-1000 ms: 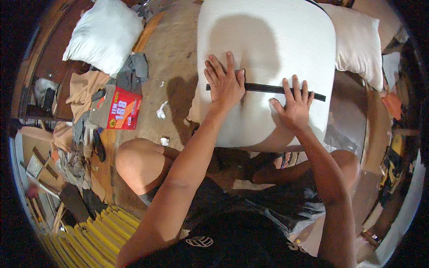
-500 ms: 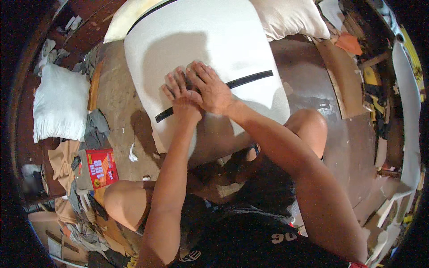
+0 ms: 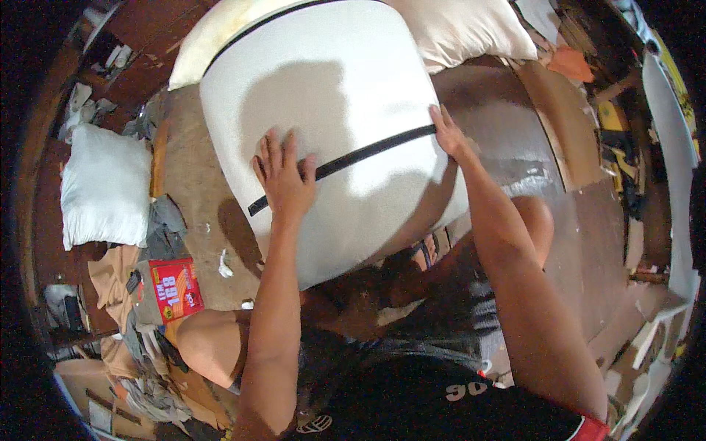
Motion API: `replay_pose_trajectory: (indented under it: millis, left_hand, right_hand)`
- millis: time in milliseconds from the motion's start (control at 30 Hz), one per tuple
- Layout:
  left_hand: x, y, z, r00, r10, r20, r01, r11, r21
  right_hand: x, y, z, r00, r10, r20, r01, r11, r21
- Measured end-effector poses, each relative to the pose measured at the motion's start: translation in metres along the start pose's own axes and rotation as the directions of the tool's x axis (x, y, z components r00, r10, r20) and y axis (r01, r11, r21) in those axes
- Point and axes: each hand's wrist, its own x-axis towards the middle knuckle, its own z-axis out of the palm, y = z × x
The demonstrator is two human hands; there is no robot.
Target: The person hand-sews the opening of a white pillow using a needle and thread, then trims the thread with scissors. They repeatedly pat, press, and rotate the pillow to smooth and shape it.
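Observation:
A large white padded cushion (image 3: 371,88) lies in front of my legs, crossed by a black strip (image 3: 353,156). A second black strip (image 3: 272,16) runs along its far edge. My left hand (image 3: 287,176) rests on the cushion's near left part with fingers spread, close to the crossing strip. At the cushion's right edge, my right hand (image 3: 449,135) touches the side where that strip ends. Its fingers look stretched along the edge, partly hidden, and I see nothing lifted in them. The cushion's underside is hidden.
A cream pillow (image 3: 471,29) and a yellowish one (image 3: 193,55) lie behind the cushion. Left stands a white pillow (image 3: 107,187), with a red packet (image 3: 175,288) and grey cloth scraps (image 3: 168,228) nearer me. Cardboard (image 3: 551,121) and an orange piece (image 3: 571,65) lie right.
My hands have parted. The right hand has moved from the middle of the cushion to its right edge; the left has shifted slightly nearer. The cushion has moved slightly in view.

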Motion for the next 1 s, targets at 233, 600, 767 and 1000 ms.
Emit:
replay_pose_trajectory:
  millis: [233,600,767,1000]
  left_hand:
    - [0.055,-0.154,0.000,0.468,-0.816,0.339,0.757,0.172,-0.631]
    - [0.067,-0.187,0.065,0.795,-0.594,0.127,0.565,0.646,-0.513]
    - [0.074,-0.075,0.042,0.963,-0.222,-0.152,0.222,0.975,-0.013]
    - [0.067,0.071,0.036,0.982,0.187,-0.019,-0.188,0.972,-0.143]
  right_hand:
    - [-0.042,-0.056,-0.016,0.956,-0.216,-0.196,0.243,0.962,0.124]
    - [-0.036,-0.051,0.004,0.953,-0.268,-0.141,0.275,0.961,0.035]
    - [-0.054,-0.076,0.019,0.947,-0.295,-0.124,0.293,0.956,-0.032]
    - [-0.066,-0.076,0.024,0.940,-0.300,-0.162,0.284,0.952,-0.115]
